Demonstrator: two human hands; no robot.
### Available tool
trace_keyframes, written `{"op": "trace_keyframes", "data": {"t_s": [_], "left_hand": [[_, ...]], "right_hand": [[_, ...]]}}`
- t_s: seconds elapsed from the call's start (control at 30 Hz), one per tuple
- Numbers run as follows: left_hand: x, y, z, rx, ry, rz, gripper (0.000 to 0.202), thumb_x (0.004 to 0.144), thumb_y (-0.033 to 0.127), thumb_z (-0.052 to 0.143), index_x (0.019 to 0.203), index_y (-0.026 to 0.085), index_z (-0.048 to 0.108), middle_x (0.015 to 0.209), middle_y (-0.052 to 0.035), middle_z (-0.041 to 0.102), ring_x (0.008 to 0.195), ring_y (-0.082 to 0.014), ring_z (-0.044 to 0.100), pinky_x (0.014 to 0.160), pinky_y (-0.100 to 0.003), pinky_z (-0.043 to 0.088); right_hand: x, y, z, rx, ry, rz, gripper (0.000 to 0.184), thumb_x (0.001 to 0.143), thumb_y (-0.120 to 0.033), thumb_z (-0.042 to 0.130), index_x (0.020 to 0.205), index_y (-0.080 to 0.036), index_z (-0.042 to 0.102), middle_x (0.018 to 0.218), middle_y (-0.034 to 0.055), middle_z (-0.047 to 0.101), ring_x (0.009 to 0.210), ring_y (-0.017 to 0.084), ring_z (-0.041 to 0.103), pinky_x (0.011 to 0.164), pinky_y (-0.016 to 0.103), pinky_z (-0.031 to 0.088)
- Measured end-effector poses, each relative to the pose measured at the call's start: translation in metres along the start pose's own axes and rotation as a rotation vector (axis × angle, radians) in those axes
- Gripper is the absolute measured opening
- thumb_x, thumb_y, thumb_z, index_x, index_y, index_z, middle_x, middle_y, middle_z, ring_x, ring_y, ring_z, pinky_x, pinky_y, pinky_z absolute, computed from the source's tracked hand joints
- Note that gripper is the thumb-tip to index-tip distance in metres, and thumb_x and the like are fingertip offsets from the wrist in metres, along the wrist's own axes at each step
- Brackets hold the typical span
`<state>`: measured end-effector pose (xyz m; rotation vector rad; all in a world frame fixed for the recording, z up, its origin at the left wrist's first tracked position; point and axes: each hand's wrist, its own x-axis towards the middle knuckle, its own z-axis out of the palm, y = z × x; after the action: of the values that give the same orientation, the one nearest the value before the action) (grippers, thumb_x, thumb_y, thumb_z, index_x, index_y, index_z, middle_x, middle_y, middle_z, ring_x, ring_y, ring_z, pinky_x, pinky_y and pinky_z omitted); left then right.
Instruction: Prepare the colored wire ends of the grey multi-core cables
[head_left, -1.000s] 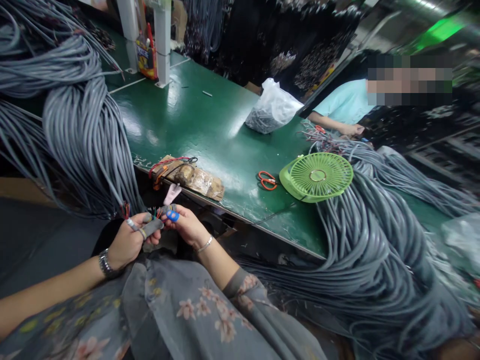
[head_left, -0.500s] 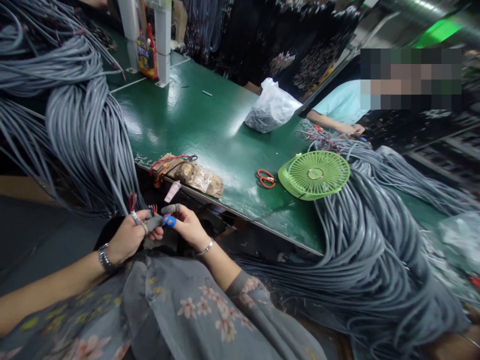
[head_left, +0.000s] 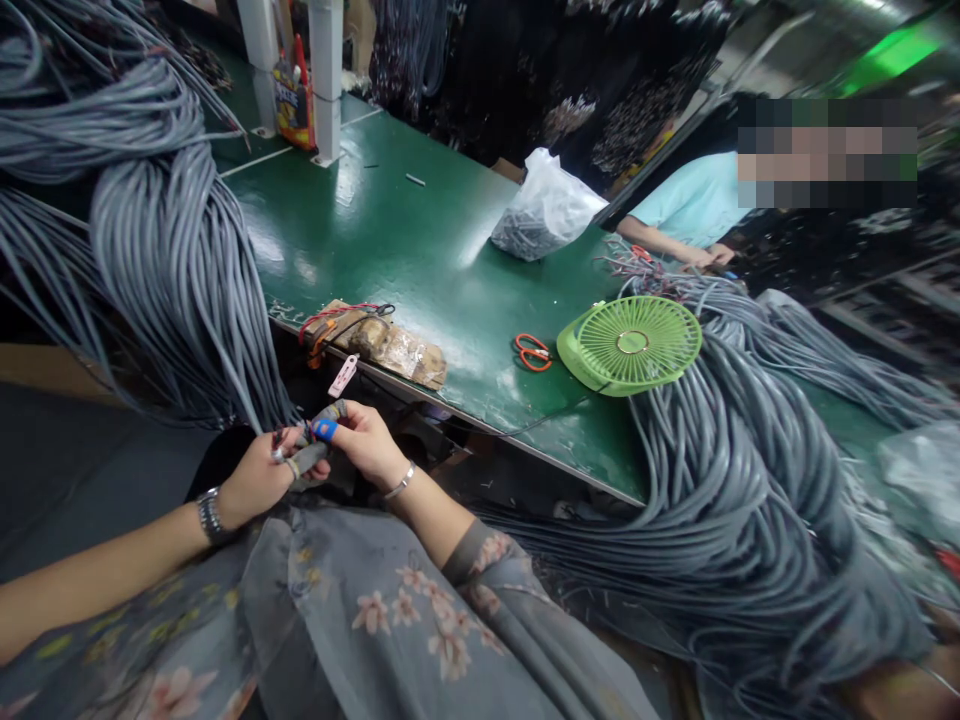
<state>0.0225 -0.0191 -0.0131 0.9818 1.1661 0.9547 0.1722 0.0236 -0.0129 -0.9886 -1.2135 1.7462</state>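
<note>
My left hand, with a wristwatch and grey finger covers, is closed round the end of a grey cable whose coloured inner wires stick out. My right hand, with a blue fingertip cover and a thin bracelet, pinches those wire ends just beside the left hand. Both hands sit in my lap below the front edge of the green table. The cable runs up into a thick bundle of grey cables hanging off the table at the left.
On the table lie a taped wooden block with red wire, orange scissors, a green fan and a white plastic bag. A second heap of grey cables spills at the right. Another person in a light blue shirt works at the far side.
Both hands have moved slightly up and left, closer together. The cable's wire ends, held higher by the left hand a moment ago, now sit between the two hands.
</note>
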Motion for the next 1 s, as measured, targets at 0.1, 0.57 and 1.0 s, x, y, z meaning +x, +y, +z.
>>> {"op": "trace_keyframes", "data": {"t_s": [0.1, 0.57, 1.0], "left_hand": [[-0.001, 0.000, 0.001, -0.045, 0.051, 0.042, 0.035, 0.054, 0.048, 0.084, 0.061, 0.018, 0.069, 0.060, -0.0076, 0.071, 0.054, -0.0196, 0.065, 0.054, -0.027, 0.053], [0.004, 0.008, 0.009, -0.301, 0.161, -0.049, 0.039, 0.046, 0.044, 0.087, 0.061, 0.016, 0.064, 0.053, -0.0044, 0.066, 0.047, -0.0160, 0.060, 0.048, -0.025, 0.046], [0.005, -0.006, 0.004, -0.107, -0.004, -0.008, 0.037, 0.058, 0.049, 0.082, 0.061, 0.015, 0.065, 0.055, -0.0046, 0.067, 0.048, -0.0140, 0.060, 0.048, -0.022, 0.047]], "right_hand": [[0.001, -0.002, 0.001, 0.005, 0.037, -0.027, 0.038, 0.058, -0.046, 0.084, 0.068, -0.018, 0.061, 0.062, -0.0029, 0.059, 0.058, 0.009, 0.049, 0.058, 0.024, 0.043], [-0.001, 0.012, 0.004, 0.176, 0.241, 0.003, 0.029, 0.057, -0.036, 0.080, 0.065, -0.018, 0.059, 0.055, -0.0054, 0.054, 0.049, 0.007, 0.043, 0.052, 0.023, 0.040], [0.001, 0.012, 0.008, 0.124, 0.224, 0.019, 0.026, 0.058, -0.036, 0.074, 0.063, -0.018, 0.056, 0.052, -0.0058, 0.052, 0.050, 0.007, 0.042, 0.052, 0.023, 0.035]]}}
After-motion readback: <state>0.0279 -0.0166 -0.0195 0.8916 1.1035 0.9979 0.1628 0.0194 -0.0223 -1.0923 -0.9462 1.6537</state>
